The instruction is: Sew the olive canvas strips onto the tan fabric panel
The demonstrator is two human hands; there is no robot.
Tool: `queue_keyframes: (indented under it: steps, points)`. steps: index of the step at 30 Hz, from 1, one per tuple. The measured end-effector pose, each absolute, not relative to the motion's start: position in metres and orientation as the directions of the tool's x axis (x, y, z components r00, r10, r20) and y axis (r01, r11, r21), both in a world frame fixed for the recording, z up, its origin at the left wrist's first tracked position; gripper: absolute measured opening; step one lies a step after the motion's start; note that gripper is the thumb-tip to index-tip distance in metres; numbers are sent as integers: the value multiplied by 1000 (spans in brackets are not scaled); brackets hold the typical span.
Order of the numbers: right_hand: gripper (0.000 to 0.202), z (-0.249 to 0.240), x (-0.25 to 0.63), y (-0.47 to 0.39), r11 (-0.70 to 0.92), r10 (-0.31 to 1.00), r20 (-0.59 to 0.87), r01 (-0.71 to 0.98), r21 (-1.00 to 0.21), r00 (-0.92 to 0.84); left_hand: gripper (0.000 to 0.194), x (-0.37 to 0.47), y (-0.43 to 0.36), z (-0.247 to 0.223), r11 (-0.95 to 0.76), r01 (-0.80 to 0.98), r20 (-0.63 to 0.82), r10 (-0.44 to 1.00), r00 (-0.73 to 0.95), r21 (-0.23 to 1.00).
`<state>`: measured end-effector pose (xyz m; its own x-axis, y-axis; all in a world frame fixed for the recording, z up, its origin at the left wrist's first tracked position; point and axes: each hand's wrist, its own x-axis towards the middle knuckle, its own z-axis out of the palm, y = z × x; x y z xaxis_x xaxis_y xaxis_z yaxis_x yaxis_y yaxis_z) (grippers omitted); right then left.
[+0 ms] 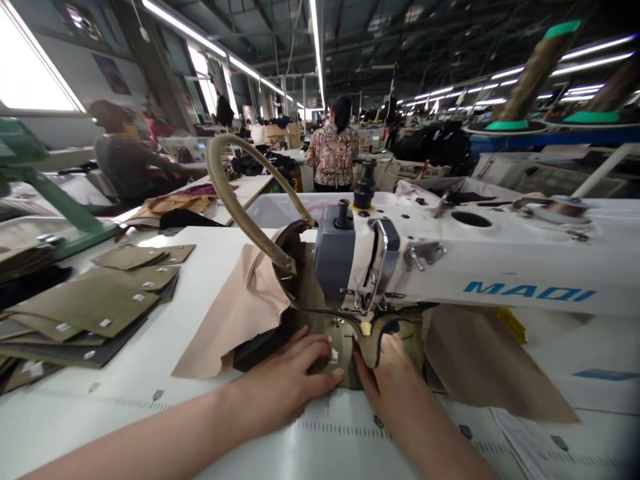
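Head view: two hands point(295, 377) point(387, 377), one bag point(345, 337).

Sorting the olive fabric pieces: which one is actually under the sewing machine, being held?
The olive piece under the sewing machine, pressed by left hand and right hand; the others lie stacked far left, untouched.

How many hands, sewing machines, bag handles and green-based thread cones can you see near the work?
Hands: 2, left hand and right hand
Sewing machine: 1
Bag handle: 1
Thread cones: 2
Total: 6
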<state>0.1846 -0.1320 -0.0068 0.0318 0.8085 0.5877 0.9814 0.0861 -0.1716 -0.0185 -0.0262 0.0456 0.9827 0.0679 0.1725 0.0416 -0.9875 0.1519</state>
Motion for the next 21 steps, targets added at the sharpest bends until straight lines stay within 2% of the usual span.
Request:
queue_keyframes:
  steps: [3,7,11,16,21]
  points:
    - [26,-3,180,-133,72,778,623,974,-216,81,46,-20,-22,45,-981,47,65,60,996,186]
    - [26,-3,179,-134,87,782,617,964,-250,89,49,-19,-19,44,-974,52,25,59,998,218]
    - [26,-2,184,-126,102,781,618,957,-272,93,41,-14,-12,46,-978,36,54,48,997,207]
    - [20,-2,191,-115,68,821,569,982,-178,46,40,-7,-2,48,-983,48,51,58,997,180]
    - [23,-5,194,-110,57,834,549,978,-199,63,33,-4,2,48,-982,34,101,53,993,184]
